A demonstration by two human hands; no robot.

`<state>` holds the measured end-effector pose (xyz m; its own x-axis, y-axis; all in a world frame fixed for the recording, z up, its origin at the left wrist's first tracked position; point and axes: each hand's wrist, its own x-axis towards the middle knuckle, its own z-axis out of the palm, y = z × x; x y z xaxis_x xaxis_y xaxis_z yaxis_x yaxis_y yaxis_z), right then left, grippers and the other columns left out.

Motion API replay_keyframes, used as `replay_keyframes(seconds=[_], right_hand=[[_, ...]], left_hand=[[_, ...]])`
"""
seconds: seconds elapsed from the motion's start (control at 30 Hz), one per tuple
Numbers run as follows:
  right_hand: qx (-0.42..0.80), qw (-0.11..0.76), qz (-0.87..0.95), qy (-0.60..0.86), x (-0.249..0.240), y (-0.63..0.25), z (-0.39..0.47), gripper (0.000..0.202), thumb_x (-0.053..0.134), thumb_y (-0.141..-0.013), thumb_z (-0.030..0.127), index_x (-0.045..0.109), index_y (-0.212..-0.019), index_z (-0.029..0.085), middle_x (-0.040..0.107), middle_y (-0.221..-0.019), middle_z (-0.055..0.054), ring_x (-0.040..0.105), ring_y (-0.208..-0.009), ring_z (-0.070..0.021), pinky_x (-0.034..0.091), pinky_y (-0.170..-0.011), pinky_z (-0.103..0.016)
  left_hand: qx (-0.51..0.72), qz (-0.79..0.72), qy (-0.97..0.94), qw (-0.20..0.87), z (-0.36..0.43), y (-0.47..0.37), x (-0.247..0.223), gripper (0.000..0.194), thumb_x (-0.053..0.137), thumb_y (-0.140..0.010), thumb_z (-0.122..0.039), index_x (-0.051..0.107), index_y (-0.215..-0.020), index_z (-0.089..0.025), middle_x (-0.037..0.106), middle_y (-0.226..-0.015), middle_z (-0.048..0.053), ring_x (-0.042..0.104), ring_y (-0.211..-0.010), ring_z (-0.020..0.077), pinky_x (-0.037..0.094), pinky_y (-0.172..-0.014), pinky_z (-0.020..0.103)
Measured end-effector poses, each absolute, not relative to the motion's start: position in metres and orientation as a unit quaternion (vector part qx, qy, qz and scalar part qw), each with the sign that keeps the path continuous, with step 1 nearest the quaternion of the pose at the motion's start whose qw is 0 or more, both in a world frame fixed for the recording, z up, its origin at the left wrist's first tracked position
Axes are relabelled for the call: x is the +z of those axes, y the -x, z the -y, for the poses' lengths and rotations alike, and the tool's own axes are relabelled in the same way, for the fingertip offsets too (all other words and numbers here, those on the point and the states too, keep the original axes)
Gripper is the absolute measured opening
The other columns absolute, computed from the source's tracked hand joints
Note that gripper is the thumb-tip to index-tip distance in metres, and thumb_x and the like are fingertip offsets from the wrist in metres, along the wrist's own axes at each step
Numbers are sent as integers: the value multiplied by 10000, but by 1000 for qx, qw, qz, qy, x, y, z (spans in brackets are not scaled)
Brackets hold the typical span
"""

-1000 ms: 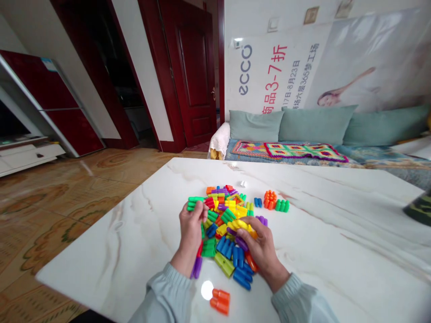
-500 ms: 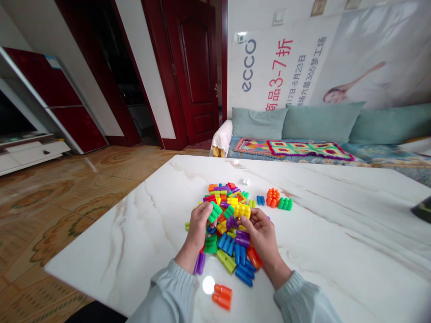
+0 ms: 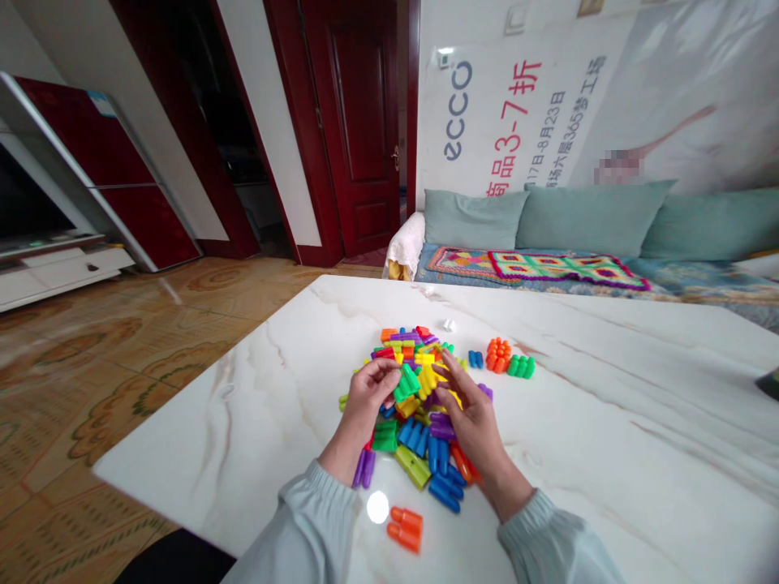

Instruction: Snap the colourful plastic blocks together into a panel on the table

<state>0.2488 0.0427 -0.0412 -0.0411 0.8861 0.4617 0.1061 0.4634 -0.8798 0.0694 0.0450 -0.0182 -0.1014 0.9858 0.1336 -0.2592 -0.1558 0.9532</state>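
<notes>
Between the thumb and fingers of my left hand [image 3: 369, 399] is a green block [image 3: 406, 383], held over the left part of a pile of colourful plastic blocks [image 3: 414, 436]. My right hand [image 3: 471, 415] is over the pile's right side, its fingers apart, beside a yellow block [image 3: 428, 380]. Whether its fingertips touch the yellow block is hard to tell. Blue, purple, green and lime blocks lie in the near part of the pile.
On the white marble table [image 3: 273, 381], an orange block [image 3: 405, 529] lies near me. An orange cluster [image 3: 498, 355], a green block [image 3: 522, 367] and a small blue block [image 3: 475, 358] lie right of the pile. A white piece [image 3: 449, 325] is behind it. A sofa [image 3: 475, 219] stands beyond.
My right hand has let go of the yellow block and its fingers have spread. The green block in my left hand has moved slightly right. The camera view has shifted a little.
</notes>
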Motion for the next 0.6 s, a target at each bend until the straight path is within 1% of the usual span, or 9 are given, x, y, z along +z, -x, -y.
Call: replay_keyframes(seconds=[0.07,0.1,0.2,0.27,0.33,0.4,0.43,0.53,0.6], right_hand=[[292,568,661,394,-36,-250,-38,382,543,-931,359,582,-1306,300,579,-1352,-69,563,-1207,-250,470,-1007,-470],[270,565,673,395,-33,-250,-35,366,560,-924,363,602,-1280,292,609,-1305,-73,581,-1170,-249,476,-990,-455],[232,548,705,387,-29,-248,-29,373,662,-860,371,636,-1220,276,698,-1079,-56,645,-946,-227,528,-844,-381],[226,535,718,383,-28,-247,-28,312,686,-841,358,671,-1137,263,707,-960,-36,642,-855,-210,524,-778,-345],[232,538,703,402,-30,-248,-29,206,667,-855,356,695,-1022,239,696,-884,-27,629,-811,-198,509,-747,-325],[242,562,658,439,-34,-251,-30,192,663,-852,386,684,-937,215,673,-812,-20,606,-762,-188,493,-712,-312],[247,575,632,458,-36,-253,-31,208,663,-847,405,673,-911,206,660,-783,-14,591,-740,-183,483,-696,-305],[268,597,574,492,-42,-259,-35,261,648,-845,451,648,-881,192,634,-750,-9,563,-716,-173,465,-667,-287],[287,602,553,500,-46,-261,-36,289,634,-848,468,647,-897,183,638,-765,-16,565,-715,-171,464,-658,-279]], left_hand=[[603,-420,-480,479,-44,-70,-17,308,791,-698,-397,676,-851,-155,580,-630,-42,438,-458,43,358,-431,170],[595,-423,-503,463,-43,-70,-16,290,800,-690,-380,691,-834,-153,610,-654,-26,473,-485,54,388,-461,177],[567,-412,-561,440,-40,-73,-15,247,814,-678,-351,723,-783,-147,675,-730,17,577,-600,105,471,-573,211],[558,-399,-568,455,-40,-73,-15,256,755,-748,-389,734,-823,-145,702,-771,43,612,-629,133,501,-613,242],[587,-410,-545,436,-42,-68,-16,291,650,-841,-414,729,-939,-151,723,-834,62,642,-673,154,521,-658,266],[626,-459,-523,351,-48,-60,-18,276,595,-879,-379,715,-1017,-172,733,-913,67,665,-779,174,523,-735,279],[631,-491,-523,295,-51,-56,-20,242,595,-875,-344,719,-1010,-186,734,-942,63,666,-827,179,516,-769,281],[565,-564,-575,179,-57,-46,-26,155,626,-816,-228,746,-913,-225,730,-924,45,649,-864,194,493,-832,308],[504,-580,-623,146,-58,-45,-31,211,637,-757,-144,753,-902,-243,721,-904,40,633,-894,216,477,-881,348]])
